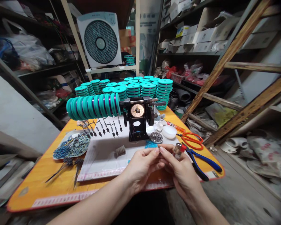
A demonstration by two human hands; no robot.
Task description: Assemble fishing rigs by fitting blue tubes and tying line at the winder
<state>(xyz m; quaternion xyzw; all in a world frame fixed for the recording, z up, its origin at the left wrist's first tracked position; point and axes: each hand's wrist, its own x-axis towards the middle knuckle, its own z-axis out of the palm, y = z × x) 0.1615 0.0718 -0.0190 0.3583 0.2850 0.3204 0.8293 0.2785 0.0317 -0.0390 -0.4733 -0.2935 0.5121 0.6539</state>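
Note:
Above the front of the table, my left hand (140, 165) and my right hand (178, 167) meet with thumbs and index fingers pinched together. What lies between the fingertips is too small to make out. Just beyond them are small blue pieces (151, 144) and a round dish of small metal parts (156, 137). A red-topped little container (178, 150) stands beside my right hand. A black hand-cranked winding machine (138, 120) carries a row of teal spools (91, 106) on its shaft. Rigs with dark weights (103, 128) hang below the spools.
Blue-handled pliers (201, 162) and orange-handled scissors (192, 140) lie right, near a white round lid (169, 132). At left sits a tray of bluish pieces (72, 145). Stacked teal spools (133, 89) fill the table's back. A wooden ladder (208, 84) leans at right.

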